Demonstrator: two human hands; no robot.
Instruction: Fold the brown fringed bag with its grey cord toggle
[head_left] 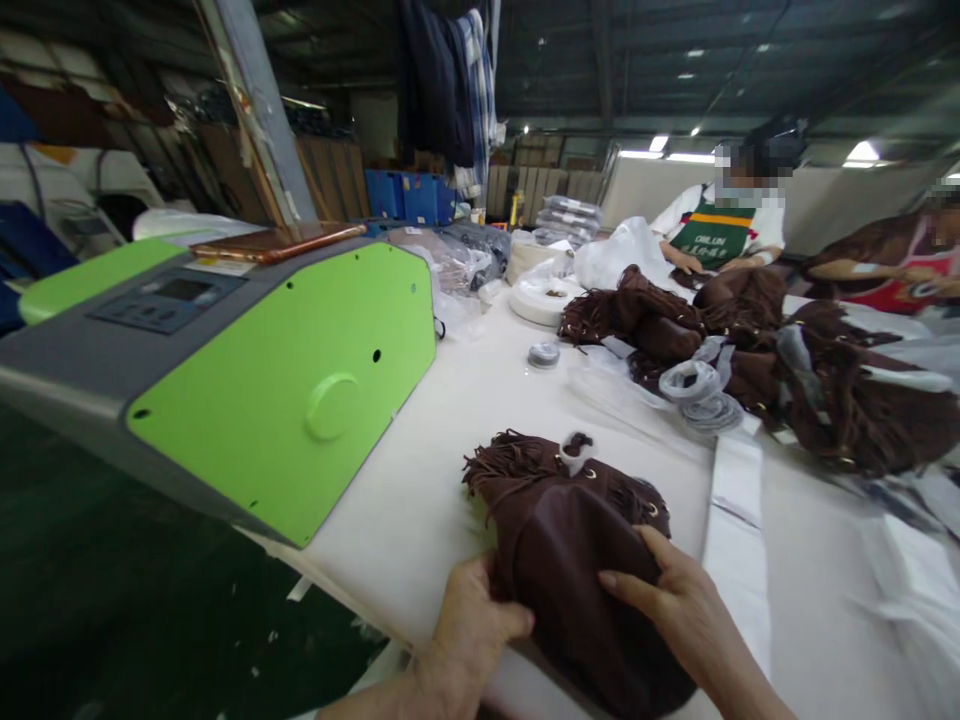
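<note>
The white table (465, 385) is filling the middle and right of the view, its near edge slanting from beneath the machine down toward the left forearm. The green-and-grey machine (247, 410) is taking up the left, its green side panel bounding the working room there. A heap of brown fringed bags (739, 300) is spreading along the far right, with clear wrapping lying among them. Between machine and heap, a band of white tabletop is showing, running away from the hands past a small roll (544, 354). A long white strip (739, 520) is lying just right of the held bag.

The brown bag (589, 560) is sitting at the near edge, fringed end pointing away from the person. The left hand (472, 620) is closing partway on its left side, thumb lying over the leather, other fingers mostly hidden. The right hand (679, 595) is gripping the right side, half curled, thumb pressing on the front and index finger reaching along the edge.

The body is looking smooth, dark and softly creased; the fringe (510, 460) is splaying leftward, a white wrap (576, 457) is circling a dark tie, and brassy eyelets (591, 473) are glinting.
</note>
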